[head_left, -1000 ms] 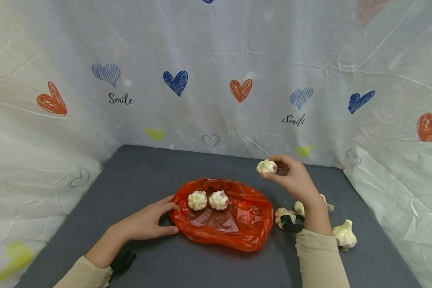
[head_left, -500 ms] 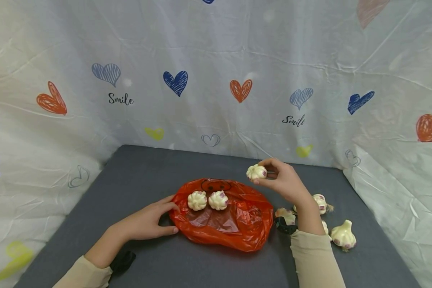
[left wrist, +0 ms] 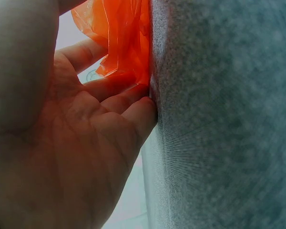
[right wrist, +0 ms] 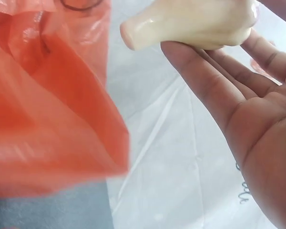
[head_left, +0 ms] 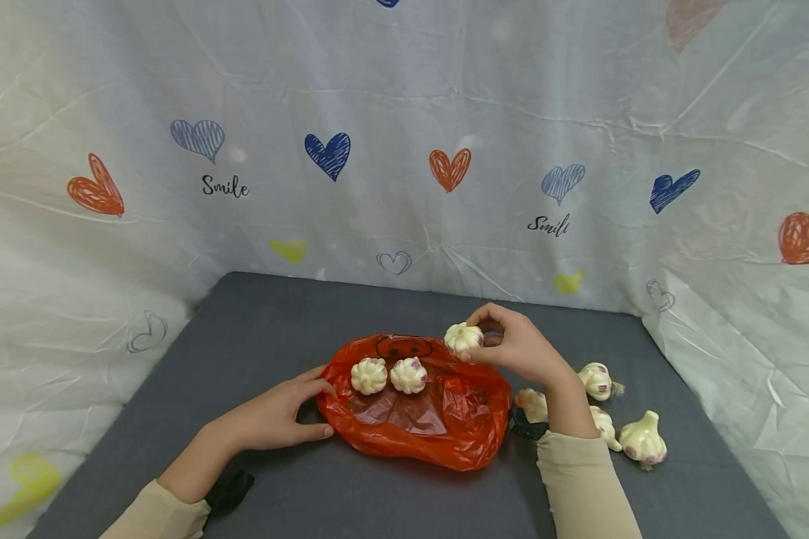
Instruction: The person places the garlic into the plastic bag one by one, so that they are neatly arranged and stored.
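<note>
In the head view my right hand [head_left: 519, 344] pinches a white garlic bulb [head_left: 463, 338] between fingertips and thumb, over the back right rim of a red plastic bag [head_left: 472, 404]. The right wrist view shows the bulb [right wrist: 195, 24] with its stem end pointing left, beside the bag [right wrist: 62, 119]. Two more bulbs lie side by side inside the spread bag, a left one [head_left: 368, 376] and a right one [head_left: 408, 375] with purple marks. My left hand [head_left: 276, 412] rests at the bag's left edge, fingers and thumb apart; up close, its fingers [left wrist: 128, 102] touch the plastic near the tabletop.
Several garlic bulbs lie right of the bag, one [head_left: 643, 440] nearest the right edge, another [head_left: 596, 382] farther back, others partly behind my right forearm. The grey tabletop [head_left: 297, 314] ends against a white curtain [head_left: 377, 209] printed with hearts.
My right hand has carried its garlic bulb left and down, from beyond the bag's back right to its rim. The left hand and the two bulbs in the bag have stayed put.
</note>
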Demonstrator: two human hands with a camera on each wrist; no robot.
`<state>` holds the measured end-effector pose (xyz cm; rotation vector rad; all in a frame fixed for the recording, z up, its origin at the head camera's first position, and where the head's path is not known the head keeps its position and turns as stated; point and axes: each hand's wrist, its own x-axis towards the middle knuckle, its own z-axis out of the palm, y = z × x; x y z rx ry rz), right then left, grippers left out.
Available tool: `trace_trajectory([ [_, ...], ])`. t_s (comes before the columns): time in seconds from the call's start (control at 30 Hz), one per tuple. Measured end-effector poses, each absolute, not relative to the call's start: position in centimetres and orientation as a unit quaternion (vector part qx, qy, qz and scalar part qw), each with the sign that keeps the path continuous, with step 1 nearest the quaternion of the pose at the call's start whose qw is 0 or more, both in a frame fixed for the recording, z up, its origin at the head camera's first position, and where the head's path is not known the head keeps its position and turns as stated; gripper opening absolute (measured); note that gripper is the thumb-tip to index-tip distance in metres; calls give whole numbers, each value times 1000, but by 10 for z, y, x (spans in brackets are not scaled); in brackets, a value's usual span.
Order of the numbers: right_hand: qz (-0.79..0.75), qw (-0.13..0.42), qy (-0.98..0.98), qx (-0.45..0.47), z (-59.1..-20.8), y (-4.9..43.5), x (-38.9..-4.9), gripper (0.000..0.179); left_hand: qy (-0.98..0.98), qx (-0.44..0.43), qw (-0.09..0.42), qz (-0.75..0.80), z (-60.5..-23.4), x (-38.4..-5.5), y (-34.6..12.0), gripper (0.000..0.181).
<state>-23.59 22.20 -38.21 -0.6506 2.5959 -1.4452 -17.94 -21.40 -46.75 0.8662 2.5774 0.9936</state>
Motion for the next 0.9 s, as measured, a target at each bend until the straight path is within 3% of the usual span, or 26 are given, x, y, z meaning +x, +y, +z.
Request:
trace_trajectory([
  [0.9, -434, 119, 855, -259, -409, 189, -244, 42, 880, 297, 131, 347, -470, -182, -215, 54],
])
